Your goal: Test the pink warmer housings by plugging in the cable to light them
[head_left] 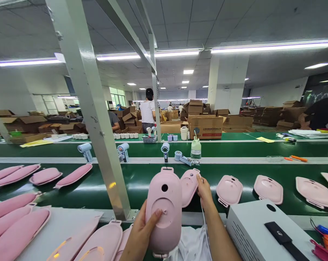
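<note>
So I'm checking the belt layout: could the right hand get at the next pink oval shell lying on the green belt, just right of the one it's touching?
Probably yes. The right hand rests on a pink shell, and the next pink oval shell lies beside it on the green belt with nothing between.

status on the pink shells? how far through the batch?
Done, it seems: four shells lie spaced along the belt to the right. In hand: left hand holds one shell upright; right hand touches another on the belt. Left: pink pieces piled at left, untouched.
</note>
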Tool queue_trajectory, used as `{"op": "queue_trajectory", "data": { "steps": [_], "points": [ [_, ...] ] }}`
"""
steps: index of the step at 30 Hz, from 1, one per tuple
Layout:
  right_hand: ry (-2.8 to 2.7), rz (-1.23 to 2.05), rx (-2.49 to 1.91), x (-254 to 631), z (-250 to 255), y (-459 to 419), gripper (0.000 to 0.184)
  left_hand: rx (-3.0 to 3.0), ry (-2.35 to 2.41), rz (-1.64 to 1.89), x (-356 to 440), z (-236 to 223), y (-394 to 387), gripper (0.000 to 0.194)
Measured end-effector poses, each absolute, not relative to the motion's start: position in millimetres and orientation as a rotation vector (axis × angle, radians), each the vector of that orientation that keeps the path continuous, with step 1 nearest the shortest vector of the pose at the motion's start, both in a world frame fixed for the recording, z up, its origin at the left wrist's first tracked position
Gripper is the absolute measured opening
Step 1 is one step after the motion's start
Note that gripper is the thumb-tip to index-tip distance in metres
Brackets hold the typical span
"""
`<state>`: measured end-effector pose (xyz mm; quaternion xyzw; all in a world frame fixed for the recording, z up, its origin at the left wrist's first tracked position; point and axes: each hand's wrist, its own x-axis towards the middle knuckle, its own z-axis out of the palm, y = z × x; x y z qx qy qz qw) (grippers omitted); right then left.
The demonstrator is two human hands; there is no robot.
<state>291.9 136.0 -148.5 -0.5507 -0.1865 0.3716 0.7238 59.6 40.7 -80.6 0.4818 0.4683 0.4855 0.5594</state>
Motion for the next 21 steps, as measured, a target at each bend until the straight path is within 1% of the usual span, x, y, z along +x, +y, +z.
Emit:
{"op": "queue_trajectory", "data": {
  "steps": [2,6,8,10,13,16,21],
  "points": [
    [-0.468,0.784,-1.294,293,-141,133,0.03,1.037,1.073,1.18,59,-65,45,0.076],
    [-0.712,0.799,-1.287,279,-110,121,0.026,0.889,1.011,1.265,53,-39,47,0.078],
    [-0.927,0.884,-1.205,264,-88,109,0.03,0.839,0.984,1.313,48,-31,47,0.078],
    [-1.164,1.005,-1.1,247,-66,91,0.041,0.806,0.959,1.358,43,-27,46,0.076],
    [-1.45,1.121,-0.963,228,-37,61,0.039,0.791,0.938,1.404,36,-22,45,0.073],
    [-1.674,1.067,-0.89,219,-20,38,0.033,0.813,0.945,1.421,31,-16,42,0.07],
    [-1.8,0.958,-0.974,217,-10,28,0.032,0.886,0.982,1.456,24,-13,39,0.077]
  ]
}}
